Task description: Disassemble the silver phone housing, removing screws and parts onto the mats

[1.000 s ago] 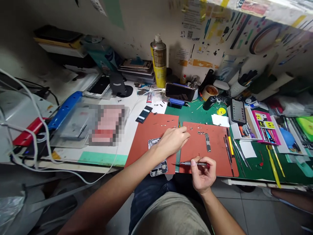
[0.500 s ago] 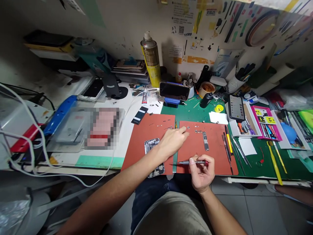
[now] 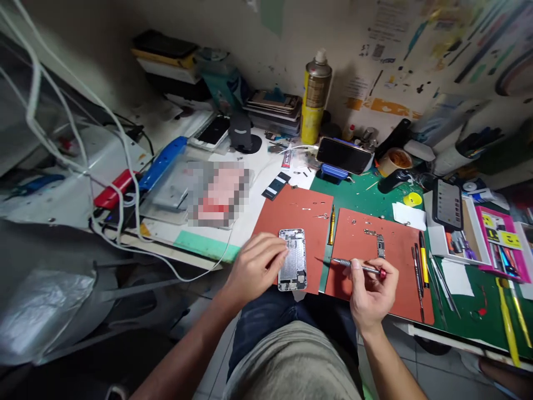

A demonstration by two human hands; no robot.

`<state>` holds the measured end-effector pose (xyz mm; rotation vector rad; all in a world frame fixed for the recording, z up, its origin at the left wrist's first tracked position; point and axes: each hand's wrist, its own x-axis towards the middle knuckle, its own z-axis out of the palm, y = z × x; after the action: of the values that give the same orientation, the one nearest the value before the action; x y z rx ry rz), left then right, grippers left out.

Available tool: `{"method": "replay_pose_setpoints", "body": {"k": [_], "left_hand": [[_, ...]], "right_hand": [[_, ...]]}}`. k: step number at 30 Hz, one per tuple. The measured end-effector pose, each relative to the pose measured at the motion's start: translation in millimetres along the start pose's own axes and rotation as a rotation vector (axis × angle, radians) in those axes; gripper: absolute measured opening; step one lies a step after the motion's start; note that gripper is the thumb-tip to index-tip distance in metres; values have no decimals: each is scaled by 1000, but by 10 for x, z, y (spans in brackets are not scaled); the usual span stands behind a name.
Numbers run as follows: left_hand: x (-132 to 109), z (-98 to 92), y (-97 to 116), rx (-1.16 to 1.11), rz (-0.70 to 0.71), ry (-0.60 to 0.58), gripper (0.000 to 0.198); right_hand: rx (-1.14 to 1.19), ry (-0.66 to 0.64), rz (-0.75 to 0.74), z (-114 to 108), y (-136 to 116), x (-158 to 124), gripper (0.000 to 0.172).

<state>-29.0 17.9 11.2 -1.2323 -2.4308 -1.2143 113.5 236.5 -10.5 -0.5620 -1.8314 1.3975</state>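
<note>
My right hand [image 3: 373, 286] grips a slim screwdriver [image 3: 345, 263] with a red end cap, its tip pointing left over the gap between two red-brown mats. My left hand [image 3: 260, 261] reaches over the left edge of an opened phone housing [image 3: 292, 266], fingers closed together; anything small between the fingertips is hidden. The housing lies on the left mat [image 3: 312, 222], its metal interior facing up. On the right mat [image 3: 350, 233] lies an L-shaped logic board [image 3: 380, 246], close beyond my right hand. A golden screwdriver [image 3: 332, 225] rests between the mats, near several tiny parts.
A phone [image 3: 345, 155] stands on a blue holder at the back. Tweezers [image 3: 443, 283] and a yellow-black pen-like tool [image 3: 423, 260] lie on the right. A yellow spray can [image 3: 314, 100] stands near the wall. White cables [image 3: 119, 166] hang at the left.
My left hand has drawn back from the small parts at the right mat's far left to the phone housing. My view has swung left. The screwdriver stays in my right hand.
</note>
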Motion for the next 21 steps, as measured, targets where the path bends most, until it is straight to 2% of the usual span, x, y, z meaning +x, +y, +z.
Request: {"method": "replay_pose_setpoints", "body": {"k": [2, 5, 8, 11, 21], "left_hand": [[-123, 31, -9, -24, 70, -6, 17], [-178, 68, -40, -22, 157, -3, 21], [-188, 79, -75, 3, 170, -15, 19], [-210, 87, -92, 29, 169, -24, 16], [-198, 85, -74, 59, 186, 16, 13]], "right_hand": [[-75, -61, -67, 93, -115, 137, 28], [-254, -171, -239, 279, -284, 373, 26], [-373, -339, -386, 472, -386, 560, 18], [-428, -452, -451, 609, -412, 641, 13], [-506, -488, -514, 721, -423, 649, 13]]}}
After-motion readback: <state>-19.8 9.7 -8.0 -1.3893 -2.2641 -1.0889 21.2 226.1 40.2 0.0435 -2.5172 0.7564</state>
